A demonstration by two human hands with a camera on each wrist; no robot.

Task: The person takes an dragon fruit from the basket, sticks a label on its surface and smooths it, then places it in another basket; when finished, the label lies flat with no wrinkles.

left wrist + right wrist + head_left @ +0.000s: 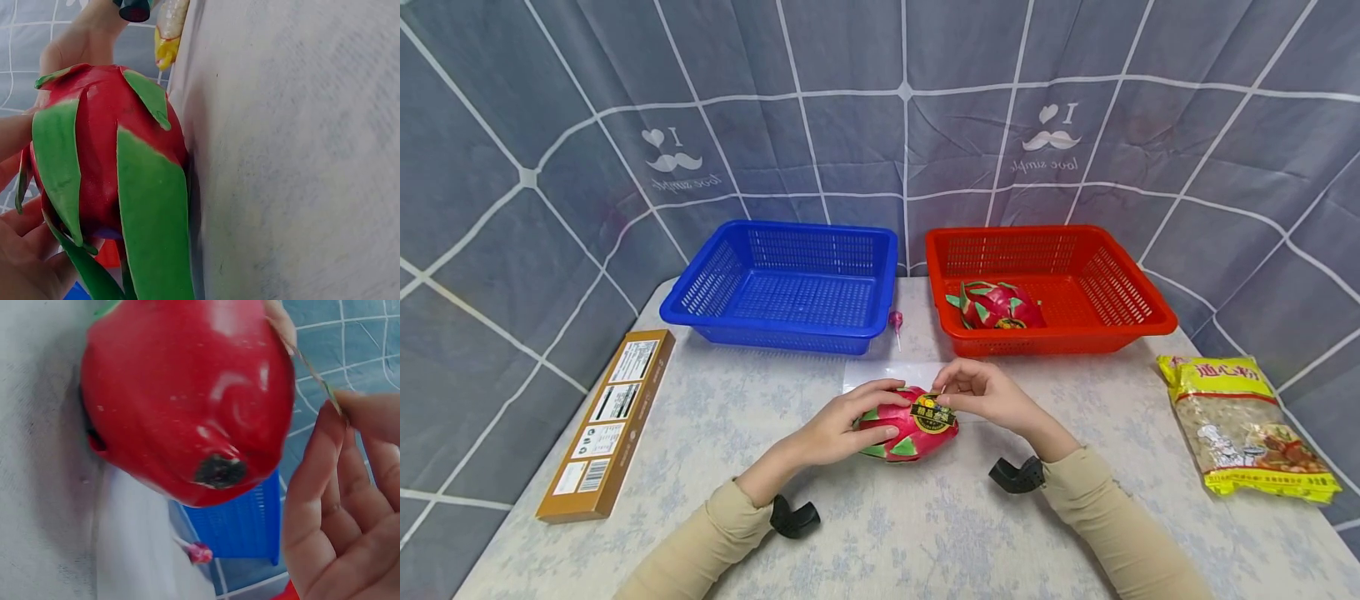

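A pink-red dragon fruit with green scales lies on its side on the table. My left hand grips it from the left, thumb on the near side and fingers over the top. A black and gold sticker sits on the fruit's upper right. My right hand pinches that sticker's edge between thumb and index finger. In the right wrist view, the sticker stands out from the skin, seen edge-on, and the fruit's dark stem scar faces the camera.
Behind the fruit lies a white sheet. Farther back stand a blue basket and a red basket holding another dragon fruit. A lollipop lies between them. An orange-brown box is left; a yellow food bag is right.
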